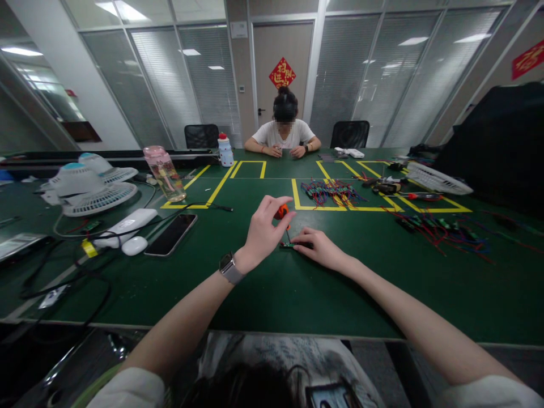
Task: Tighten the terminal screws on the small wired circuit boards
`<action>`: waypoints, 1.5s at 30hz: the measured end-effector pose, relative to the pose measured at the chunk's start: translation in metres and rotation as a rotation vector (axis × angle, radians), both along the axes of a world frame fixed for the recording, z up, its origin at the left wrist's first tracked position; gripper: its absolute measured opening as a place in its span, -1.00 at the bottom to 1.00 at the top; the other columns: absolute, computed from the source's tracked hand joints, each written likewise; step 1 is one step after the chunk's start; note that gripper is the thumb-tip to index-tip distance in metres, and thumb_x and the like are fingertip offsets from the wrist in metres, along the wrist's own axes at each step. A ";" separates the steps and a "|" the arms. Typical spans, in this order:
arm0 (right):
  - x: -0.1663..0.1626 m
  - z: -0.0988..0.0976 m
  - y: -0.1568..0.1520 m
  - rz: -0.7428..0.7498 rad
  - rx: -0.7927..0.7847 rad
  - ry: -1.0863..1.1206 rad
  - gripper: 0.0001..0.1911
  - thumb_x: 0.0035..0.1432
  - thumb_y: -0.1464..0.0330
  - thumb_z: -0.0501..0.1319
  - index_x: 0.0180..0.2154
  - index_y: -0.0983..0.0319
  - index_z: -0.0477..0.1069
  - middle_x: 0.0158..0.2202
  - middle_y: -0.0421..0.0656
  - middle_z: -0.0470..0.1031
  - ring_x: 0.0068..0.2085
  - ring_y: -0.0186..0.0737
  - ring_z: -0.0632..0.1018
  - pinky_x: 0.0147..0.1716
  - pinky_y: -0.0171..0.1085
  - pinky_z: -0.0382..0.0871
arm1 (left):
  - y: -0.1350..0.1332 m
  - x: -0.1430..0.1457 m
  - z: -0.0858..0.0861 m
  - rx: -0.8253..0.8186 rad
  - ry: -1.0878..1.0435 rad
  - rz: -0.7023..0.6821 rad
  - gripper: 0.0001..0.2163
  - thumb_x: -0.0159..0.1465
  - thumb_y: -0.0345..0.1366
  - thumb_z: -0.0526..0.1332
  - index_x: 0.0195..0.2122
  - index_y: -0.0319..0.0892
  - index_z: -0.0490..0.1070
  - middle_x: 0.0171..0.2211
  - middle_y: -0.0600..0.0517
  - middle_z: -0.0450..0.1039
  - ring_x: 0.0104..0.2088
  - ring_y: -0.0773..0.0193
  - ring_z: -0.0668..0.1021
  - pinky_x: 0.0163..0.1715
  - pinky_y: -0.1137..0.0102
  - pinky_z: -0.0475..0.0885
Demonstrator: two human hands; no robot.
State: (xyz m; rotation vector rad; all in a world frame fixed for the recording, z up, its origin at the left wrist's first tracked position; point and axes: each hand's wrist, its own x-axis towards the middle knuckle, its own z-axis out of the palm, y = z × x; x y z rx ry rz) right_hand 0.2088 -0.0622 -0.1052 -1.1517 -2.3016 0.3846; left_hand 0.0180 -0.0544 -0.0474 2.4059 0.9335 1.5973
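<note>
Your left hand (263,232) is raised a little over the middle of the green table (297,289), and its fingers are closed around the orange handle of a small screwdriver (282,214). The screwdriver stands almost upright, with its thin shaft pointing down to a small circuit board (288,245) that lies flat on the table. On this wrist you wear a watch (230,267). Your right hand (321,248) lies low on the table just beside the board; its fingertips press on the right end of the board and hold it, the fingers stretched and not curled.

Toward the far edge, inside yellow tape rectangles, there is a heap of boards with red and blue wires (334,192), and another spread of wires (442,232) is near the right edge. On the left side lie a black phone (171,234), a white mouse (134,245), a pink bottle (165,173) and two small fans (91,184). At the far edge another person (284,133) sits with both hands on the table.
</note>
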 end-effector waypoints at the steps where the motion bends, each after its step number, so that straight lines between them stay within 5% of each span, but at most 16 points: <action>1: 0.000 0.000 0.000 -0.001 0.001 -0.001 -0.77 0.20 0.36 0.19 -0.14 0.23 0.55 -0.30 -0.09 0.45 -0.28 -0.20 0.50 -0.21 -0.23 0.37 | 0.000 0.000 0.000 0.009 0.007 0.019 -0.73 0.29 -0.25 0.16 0.00 -0.14 0.36 -0.26 0.01 0.33 -0.26 0.31 0.44 -0.22 0.38 0.41; 6: 0.000 0.000 0.000 0.005 0.007 0.008 -0.77 0.20 0.37 0.19 -0.14 0.24 0.55 -0.30 -0.09 0.45 -0.29 -0.22 0.49 -0.21 -0.25 0.37 | -0.002 0.002 0.000 -0.035 -0.051 -0.101 -0.64 0.38 -0.37 -0.04 0.20 -0.10 0.14 -0.03 -0.07 0.33 -0.09 0.29 0.46 -0.07 0.32 0.39; 13: 0.000 0.002 -0.001 0.003 0.003 0.010 -0.78 0.20 0.36 0.19 -0.15 0.24 0.55 -0.30 -0.08 0.45 -0.29 -0.22 0.49 -0.20 -0.24 0.37 | -0.002 0.002 0.001 -0.014 -0.080 -0.011 -0.81 0.30 -0.28 0.14 -0.09 -0.14 0.41 -0.29 0.02 0.36 -0.29 0.32 0.44 -0.24 0.39 0.40; 18: 0.000 0.002 -0.001 0.000 -0.007 0.013 -0.77 0.20 0.35 0.18 -0.14 0.22 0.55 -0.29 -0.09 0.45 -0.29 -0.22 0.49 -0.21 -0.24 0.38 | -0.001 0.001 0.000 -0.079 -0.118 -0.135 -0.68 0.41 -0.35 -0.10 0.12 -0.13 0.25 -0.11 -0.05 0.40 -0.15 0.30 0.49 -0.13 0.35 0.41; 25: 0.000 0.002 -0.001 0.003 0.002 -0.004 -0.77 0.20 0.36 0.19 -0.14 0.23 0.55 -0.29 -0.09 0.45 -0.28 -0.21 0.50 -0.20 -0.25 0.37 | 0.000 -0.001 0.002 -0.022 -0.081 -0.041 -0.79 0.31 -0.27 0.14 -0.05 -0.14 0.39 -0.27 0.02 0.41 -0.28 0.32 0.48 -0.25 0.40 0.42; 31: 0.000 0.002 -0.001 0.011 -0.001 0.012 -0.77 0.21 0.35 0.18 -0.14 0.23 0.55 -0.30 -0.08 0.45 -0.29 -0.22 0.49 -0.21 -0.25 0.37 | 0.000 0.000 0.000 -0.059 -0.114 -0.126 -0.68 0.40 -0.36 -0.08 0.15 -0.11 0.21 -0.03 -0.06 0.38 -0.12 0.31 0.50 -0.10 0.33 0.42; 37: 0.000 0.001 0.000 0.002 0.001 -0.002 -0.77 0.20 0.34 0.19 -0.14 0.21 0.55 -0.29 -0.09 0.46 -0.29 -0.21 0.50 -0.21 -0.24 0.37 | -0.001 0.000 0.002 0.027 -0.076 -0.025 -0.81 0.31 -0.28 0.14 -0.08 -0.13 0.41 -0.31 0.04 0.39 -0.31 0.33 0.46 -0.25 0.39 0.42; 42: 0.001 0.001 -0.001 0.002 0.001 0.008 -0.77 0.21 0.35 0.18 -0.13 0.23 0.55 -0.30 -0.09 0.45 -0.29 -0.21 0.50 -0.21 -0.25 0.37 | -0.002 -0.002 0.004 0.022 -0.053 -0.075 -0.70 0.39 -0.34 -0.05 0.10 -0.11 0.28 -0.05 -0.06 0.36 -0.06 0.27 0.45 -0.05 0.30 0.37; 45: 0.001 0.001 -0.001 0.002 -0.004 0.004 -0.77 0.21 0.35 0.18 -0.13 0.22 0.55 -0.30 -0.09 0.45 -0.29 -0.21 0.50 -0.22 -0.25 0.37 | -0.002 -0.002 0.003 0.022 -0.077 -0.105 -0.71 0.38 -0.37 -0.04 0.09 -0.13 0.29 -0.09 -0.05 0.40 -0.10 0.29 0.47 -0.08 0.33 0.38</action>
